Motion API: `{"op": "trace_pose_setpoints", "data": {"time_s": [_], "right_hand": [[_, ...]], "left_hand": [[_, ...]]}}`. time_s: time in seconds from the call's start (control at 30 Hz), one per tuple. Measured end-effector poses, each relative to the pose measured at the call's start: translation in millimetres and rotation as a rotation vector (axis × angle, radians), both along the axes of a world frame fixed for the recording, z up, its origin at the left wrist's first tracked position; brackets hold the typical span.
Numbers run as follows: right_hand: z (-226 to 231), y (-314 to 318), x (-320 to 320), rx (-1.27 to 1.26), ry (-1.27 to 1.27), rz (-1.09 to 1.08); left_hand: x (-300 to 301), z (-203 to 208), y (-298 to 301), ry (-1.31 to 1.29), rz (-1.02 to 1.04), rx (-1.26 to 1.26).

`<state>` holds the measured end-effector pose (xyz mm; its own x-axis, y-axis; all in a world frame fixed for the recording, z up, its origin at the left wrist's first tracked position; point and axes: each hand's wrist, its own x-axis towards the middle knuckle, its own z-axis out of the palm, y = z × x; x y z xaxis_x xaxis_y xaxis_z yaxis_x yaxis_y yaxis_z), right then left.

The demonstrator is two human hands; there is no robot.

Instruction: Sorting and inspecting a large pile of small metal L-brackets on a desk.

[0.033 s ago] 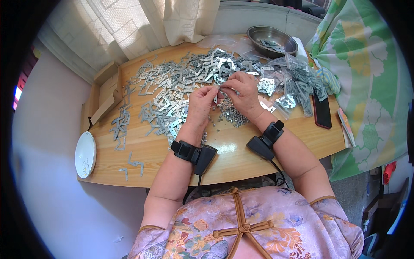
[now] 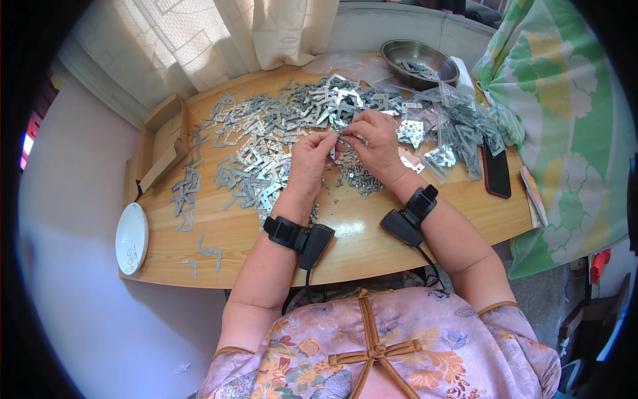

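Note:
My left hand (image 2: 310, 161) pinches a small shiny metal bracket (image 2: 333, 152) between thumb and fingertips, one end of it poking out below. Beside it my right hand (image 2: 375, 141) has thumb and fingers closed at the same spot, the fingertips of both hands nearly meeting. Whatever the right fingers hold is too small to make out. Under my hands lies a heap of tiny metal screws (image 2: 359, 175). A broad pile of L-shaped corner brackets (image 2: 256, 143) spreads to the left and behind.
Clear plastic bags of metal parts (image 2: 458, 126) lie to the right, near a dark phone (image 2: 496, 174). At the back stands a metal bowl (image 2: 392, 54) with brackets in it. A cardboard box (image 2: 163, 159) and a white plate (image 2: 123, 233) sit at the table's left edge.

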<state>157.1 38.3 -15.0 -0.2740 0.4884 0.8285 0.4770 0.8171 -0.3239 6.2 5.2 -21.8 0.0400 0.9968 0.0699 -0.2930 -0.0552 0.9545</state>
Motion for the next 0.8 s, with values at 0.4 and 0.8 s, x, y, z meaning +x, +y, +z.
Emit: {"op": "trace_pose_setpoints", "data": {"time_s": [0.4,0.8], "right_hand": [[7,1,1,0.049,-0.025,-0.059],[3,9,3,-0.009,0.083,0.062]], "left_hand": [[-1,0,5,0.039,-0.007,-0.014],[-5,5,4,0.041,-0.097,-0.056]]}}
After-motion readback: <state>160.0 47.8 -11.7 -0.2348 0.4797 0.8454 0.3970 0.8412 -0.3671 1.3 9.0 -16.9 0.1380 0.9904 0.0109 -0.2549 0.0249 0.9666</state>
